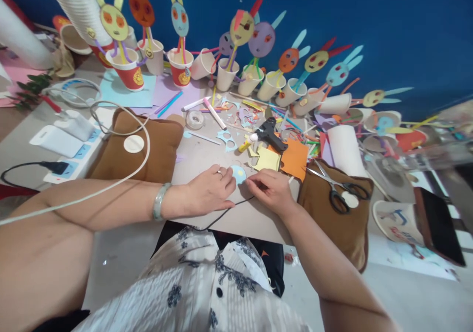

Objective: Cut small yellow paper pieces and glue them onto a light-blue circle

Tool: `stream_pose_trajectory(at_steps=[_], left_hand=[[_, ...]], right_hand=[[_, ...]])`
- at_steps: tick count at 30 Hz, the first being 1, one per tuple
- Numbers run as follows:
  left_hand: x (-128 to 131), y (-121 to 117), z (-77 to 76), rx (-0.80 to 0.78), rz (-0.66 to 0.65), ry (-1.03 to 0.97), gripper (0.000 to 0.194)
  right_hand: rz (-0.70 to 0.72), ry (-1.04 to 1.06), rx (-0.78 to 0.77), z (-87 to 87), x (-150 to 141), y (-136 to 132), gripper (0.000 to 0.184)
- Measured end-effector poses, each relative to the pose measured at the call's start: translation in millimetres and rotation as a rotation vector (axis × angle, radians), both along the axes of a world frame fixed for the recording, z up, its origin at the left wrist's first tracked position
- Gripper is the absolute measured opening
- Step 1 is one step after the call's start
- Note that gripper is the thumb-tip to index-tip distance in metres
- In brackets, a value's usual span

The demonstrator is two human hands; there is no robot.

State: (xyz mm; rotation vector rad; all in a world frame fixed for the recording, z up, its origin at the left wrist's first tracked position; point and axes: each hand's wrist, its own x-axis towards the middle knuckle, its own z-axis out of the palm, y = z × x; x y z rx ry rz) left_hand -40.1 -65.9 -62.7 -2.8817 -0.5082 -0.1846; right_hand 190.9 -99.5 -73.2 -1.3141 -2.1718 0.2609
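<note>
My left hand (210,189) rests on the grey table (207,149), its fingertips on a light blue paper circle (238,174) with a yellow spot. A pale bracelet sits on that wrist. My right hand (271,190) is just right of the circle, fingers pinched at its edge. A black cord (225,213) runs under both hands. Beyond them lie yellow paper (266,159) and orange paper (294,159), and a black glue gun (271,134).
Several paper cups with paper bunny faces on sticks (129,71) line the back before a blue wall. Scissors (334,189) lie on a brown cushion at right. Another brown cushion (144,147), a white cable and a power strip (66,140) sit left. Tape roll (194,119) and scraps litter the middle.
</note>
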Motion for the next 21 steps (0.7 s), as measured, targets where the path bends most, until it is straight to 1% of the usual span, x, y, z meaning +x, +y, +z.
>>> stream_pose_trajectory(at_steps=[4,8,11,13,14,16,18,20,21], left_hand=[[-0.4,2.0,-0.3,0.000,-0.015,-0.020,0.057],[1.1,3.2,4.1,-0.056,-0.024,0.026,0.057],[1.4,3.9,6.0,-0.082,-0.017,0.026,0.056],[0.9,4.6,5.0,-0.085,-0.020,0.011,0.054],[0.5,5.1,3.8,-0.081,-0.022,-0.003,0.052],[-0.2,6.0,0.8,-0.070,-0.031,-0.041,0.050],[-0.6,6.8,-2.3,-0.062,-0.043,-0.072,0.051],[-0.4,7.4,-4.3,-0.061,-0.056,-0.083,0.052],[-0.2,7.7,-4.9,-0.062,-0.063,-0.083,0.051]], right_hand=[[-0.031,-0.002,0.085,3.4,-1.0,-2.1,0.022],[-0.084,-0.038,0.213,2.9,0.8,-2.0,0.020],[-0.036,-0.087,0.318,5.4,-1.7,1.1,0.017],[0.021,-0.144,0.377,14.1,-7.8,-0.6,0.015],[0.055,-0.179,0.405,21.5,-12.0,-4.9,0.013],[0.160,-0.238,0.470,41.7,-20.4,-24.0,0.010],[0.255,-0.212,0.467,66.0,-25.9,-57.6,0.023],[0.200,-0.179,0.355,89.6,-26.3,-99.5,0.023],[0.177,-0.166,0.350,99.7,-24.9,-120.1,0.017]])
